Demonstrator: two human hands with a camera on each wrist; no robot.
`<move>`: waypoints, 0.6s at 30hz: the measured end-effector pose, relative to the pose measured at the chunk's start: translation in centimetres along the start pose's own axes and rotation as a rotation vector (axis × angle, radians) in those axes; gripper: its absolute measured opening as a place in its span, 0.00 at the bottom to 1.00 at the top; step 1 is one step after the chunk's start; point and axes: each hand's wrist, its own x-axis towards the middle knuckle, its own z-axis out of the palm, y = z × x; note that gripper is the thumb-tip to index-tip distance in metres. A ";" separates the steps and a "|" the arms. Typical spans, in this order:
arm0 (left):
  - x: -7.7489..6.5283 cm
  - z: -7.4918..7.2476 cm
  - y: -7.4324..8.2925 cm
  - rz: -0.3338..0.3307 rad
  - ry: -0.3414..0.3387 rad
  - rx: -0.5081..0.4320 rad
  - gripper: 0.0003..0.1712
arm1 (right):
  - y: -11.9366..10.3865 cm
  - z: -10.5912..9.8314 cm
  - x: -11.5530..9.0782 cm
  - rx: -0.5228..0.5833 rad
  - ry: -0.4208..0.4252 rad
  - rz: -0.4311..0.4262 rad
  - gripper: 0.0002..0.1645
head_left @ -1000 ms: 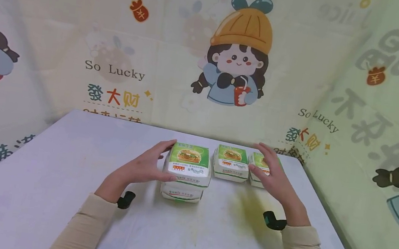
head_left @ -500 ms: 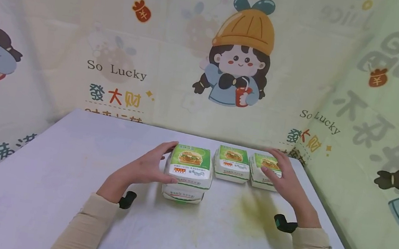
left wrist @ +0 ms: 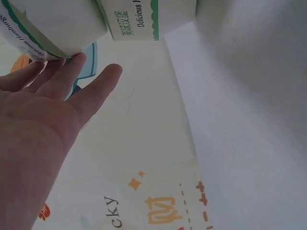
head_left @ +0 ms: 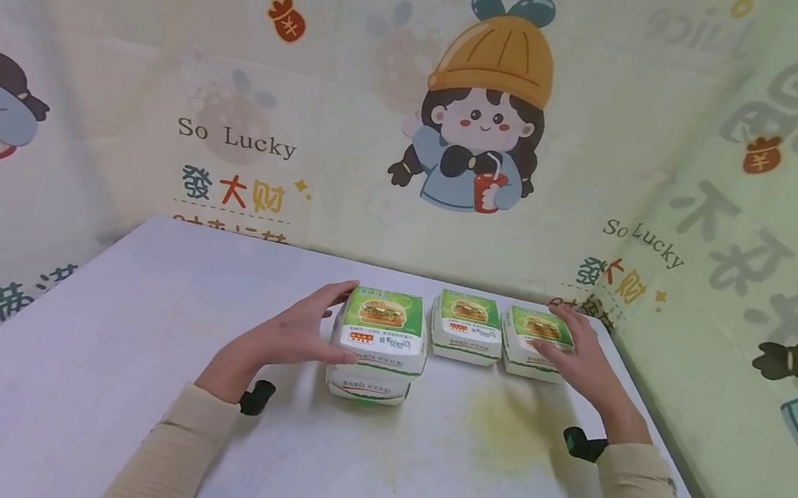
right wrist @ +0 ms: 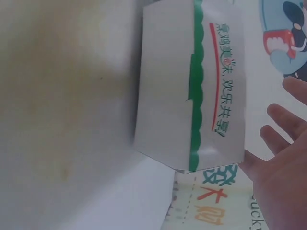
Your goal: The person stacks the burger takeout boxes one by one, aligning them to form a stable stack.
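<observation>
Two green-and-white burger boxes stand stacked left of the table's middle. My left hand [head_left: 285, 331] grips the upper box [head_left: 384, 331] from its left side, thumb at the front and fingers toward the back. Beneath it sits the lower box [head_left: 367, 386]; the left wrist view shows fingertips at the upper box [left wrist: 62, 24] and not on the lower one [left wrist: 132, 19]. My right hand [head_left: 585, 358] hovers at the rightmost burger box [head_left: 531, 359], fingers spread over its right side. In the right wrist view that box [right wrist: 168, 86] rests on the table; whether a finger touches it I cannot tell.
Another burger box [head_left: 464, 346] stands between the stack and the rightmost box. A yellowish stain marks the white table [head_left: 369, 472] in front of them. Printed cloth [head_left: 349, 108] hangs behind the table and along both sides.
My right hand has moved right and lowered toward the rightmost box, uncovering more of its top. The left hand stays on the upper box of the stack. The view has shifted slightly.
</observation>
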 end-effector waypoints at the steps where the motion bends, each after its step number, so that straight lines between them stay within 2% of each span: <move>1: 0.0 -0.1 0.0 0.000 0.002 0.004 0.64 | 0.2 0.1 0.1 0.001 -0.006 0.006 0.46; 11: -0.1 -0.6 0.2 0.007 0.025 0.010 0.64 | 1.7 0.7 0.9 -0.003 -0.004 0.002 0.46; 18: -0.2 -0.6 0.1 -0.002 0.022 0.009 0.64 | 2.5 0.6 1.5 -0.018 -0.053 0.026 0.49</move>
